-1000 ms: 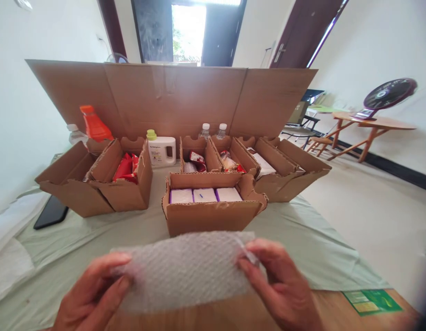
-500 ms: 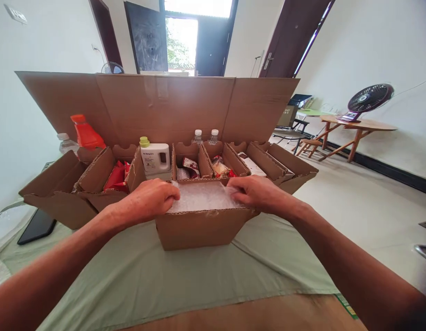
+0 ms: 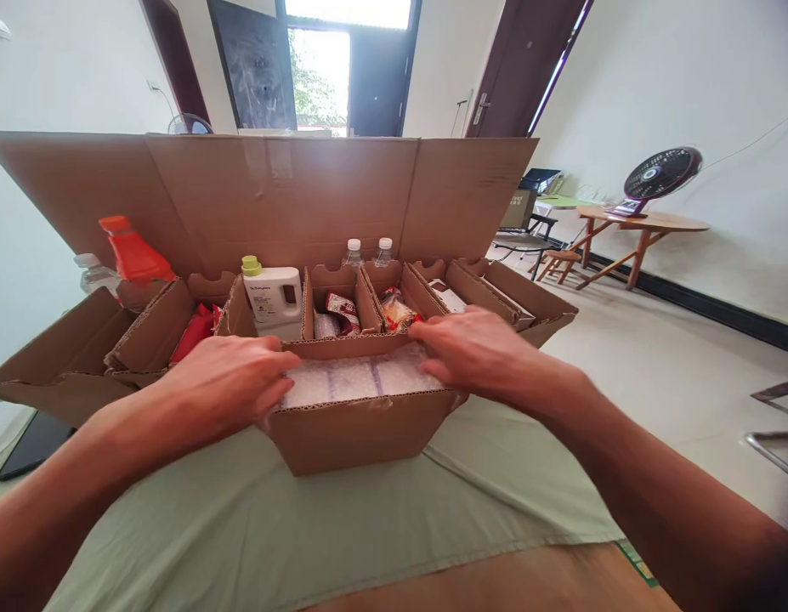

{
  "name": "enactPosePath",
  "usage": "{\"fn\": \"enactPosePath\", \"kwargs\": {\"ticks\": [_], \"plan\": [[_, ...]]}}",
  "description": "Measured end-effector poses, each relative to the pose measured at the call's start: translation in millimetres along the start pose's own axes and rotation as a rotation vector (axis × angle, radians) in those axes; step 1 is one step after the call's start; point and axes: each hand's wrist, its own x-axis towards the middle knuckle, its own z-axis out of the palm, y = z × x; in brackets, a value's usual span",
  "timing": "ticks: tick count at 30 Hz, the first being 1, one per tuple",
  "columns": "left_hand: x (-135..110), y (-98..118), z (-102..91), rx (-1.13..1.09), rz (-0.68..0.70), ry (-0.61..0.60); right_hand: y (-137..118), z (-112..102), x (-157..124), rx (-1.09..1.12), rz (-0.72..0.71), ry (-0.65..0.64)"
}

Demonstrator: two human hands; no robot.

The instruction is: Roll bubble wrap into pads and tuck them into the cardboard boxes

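Observation:
A small open cardboard box (image 3: 361,433) stands on the pale green cloth (image 3: 240,527) in front of me. A sheet of bubble wrap (image 3: 359,378) lies inside it, over white packs with purple edges. My left hand (image 3: 224,387) rests on the box's left end, fingers curled down onto the wrap. My right hand (image 3: 473,353) presses the wrap's right end with fingers bent over it.
Behind stand several open cardboard boxes with red packets (image 3: 199,327), a white jug with a green cap (image 3: 272,293), an orange bottle (image 3: 132,255) and two clear bottles (image 3: 368,252). A tall cardboard sheet (image 3: 272,200) backs them. A black phone (image 3: 33,442) lies left. A wooden table with a fan (image 3: 654,217) is right.
A second ago I held the bubble wrap up in both hands near me. It has gone into the front box, and both hands now push it down flat over the packs.

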Motion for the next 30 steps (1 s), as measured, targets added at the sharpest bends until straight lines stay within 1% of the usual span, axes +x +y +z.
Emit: {"fn": "enactPosePath", "kwargs": {"ticks": [2, 3, 4, 5, 6, 7, 9, 10, 12, 13, 14, 15, 16, 17, 18, 20, 22, 23, 24, 25, 26, 27, 28, 30], "plan": [[-28, -6, -4.0, 0.072, 0.022, 0.066, 16, 5, -25, 0.053, 0.074, 0.312], [-43, -8, -3.5, 0.081, 0.007, 0.105, 24, 11, -38, 0.114, 0.106, 0.463], [-59, -11, -0.3, 0.032, -0.042, 0.175, 31, 20, -51, 0.2, 0.127, 0.58], [-73, -13, 6.3, -0.045, -0.116, 0.23, 36, 31, -63, 0.306, 0.15, 0.651], [-86, -15, 16.4, -0.136, -0.208, 0.255, 39, 44, -72, 0.423, 0.177, 0.678], [-96, -15, 29.8, -0.231, -0.311, 0.258, 39, 59, -79, 0.544, 0.202, 0.666], [-109, -11, 64.1, -0.419, -0.498, 0.227, 29, 91, -83, 0.761, 0.245, 0.588], [-112, -7, 83.0, -0.523, -0.538, 0.215, 20, 106, -81, 0.855, 0.247, 0.54], [-110, 7, 117.6, -0.75, -0.528, 0.155, -4, 131, -73, 1.021, 0.214, 0.47], [-106, 15, 131.0, -0.828, -0.523, 0.153, -17, 139, -68, 1.091, 0.195, 0.465], [-103, 23, 140.4, -0.883, -0.529, 0.166, -29, 144, -64, 1.147, 0.182, 0.474], [-100, 30, 145.2, -0.918, -0.536, 0.188, -39, 144, -61, 1.184, 0.181, 0.492], [-98, 37, 145.1, -0.933, -0.543, 0.214, -47, 141, -61, 1.201, 0.193, 0.516], [-97, 43, 140.3, -0.932, -0.546, 0.24, -53, 135, -63, 1.2, 0.208, 0.54], [-98, 48, 131.3, -0.92, -0.542, 0.264, -57, 126, -67, 1.189, 0.218, 0.561], [-100, 56, 104.7, -0.861, -0.508, 0.321, -59, 104, -77, 1.156, 0.227, 0.612], [-104, 62, 76.3, -0.782, -0.482, 0.414, -59, 84, -87, 1.132, 0.234, 0.699], [-107, 65, 65.5, -0.745, -0.478, 0.474, -60, 77, -91, 1.128, 0.235, 0.736], [-111, 67, 58.8, -0.714, -0.481, 0.526, -62, 73, -95, 1.128, 0.232, 0.761], [-118, 69, 57.2, -0.687, -0.497, 0.561, -66, 71, -98, 1.133, 0.222, 0.768], [-127, 71, 60.8, -0.664, -0.527, 0.572, -70, 73, -100, 1.14, 0.204, 0.764], [-139, 72, 69.2, -0.638, -0.574, 0.564, -75, 77, -101, 1.151, 0.177, 0.739], [-154, 73, 81.4, -0.613, -0.628, 0.517, -81, 83, -102, 1.168, 0.144, 0.696], [-189, 75, 110.9, -0.527, -0.825, 0.465, -91, 97, -99, 1.216, 0.066, 0.586]]}}
